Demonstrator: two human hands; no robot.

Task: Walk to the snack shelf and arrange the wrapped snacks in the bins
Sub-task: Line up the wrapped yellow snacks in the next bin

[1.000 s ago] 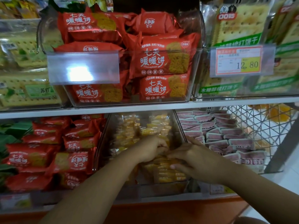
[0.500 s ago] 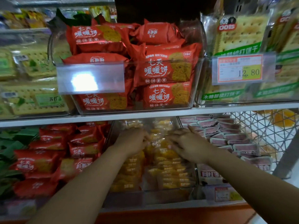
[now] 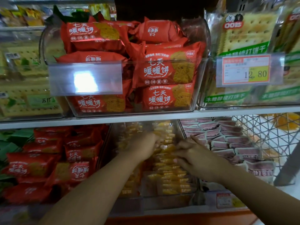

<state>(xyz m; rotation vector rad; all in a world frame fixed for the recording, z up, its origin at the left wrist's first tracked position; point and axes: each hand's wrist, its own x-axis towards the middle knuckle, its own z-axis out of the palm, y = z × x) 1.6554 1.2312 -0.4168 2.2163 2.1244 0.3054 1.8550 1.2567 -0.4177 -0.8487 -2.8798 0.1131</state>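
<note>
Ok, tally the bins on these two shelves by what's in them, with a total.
Red packets: 2 bins, upper middle and lower left
Yellow packets: 1 bin
Maroon packets: 1 bin
Green-labelled crackers: 2 bins, upper left and upper right
Total: 6 bins; the green packets at the left edge are cut off, uncounted.

Price tag (image 3: pixel 246 70) upper right: red border, yellow patch, reads 12.80, behind clear plastic. Upper mid: blank label holder (image 3: pixel 85 78), clear, glare spot at ctr. Lower right: white wire rack (image 3: pixel 266 135), diamond mesh, w/ something orange-yellow (image 3: pixel 287 122) behind it, too blurred to ID. Dark post (image 3: pixel 290 159) slants across the rack's right side. Second tag (image 3: pixel 224 200) bottom right, text unreadable. Orange trim (image 3: pixel 178 219) along bottom edge.
</note>
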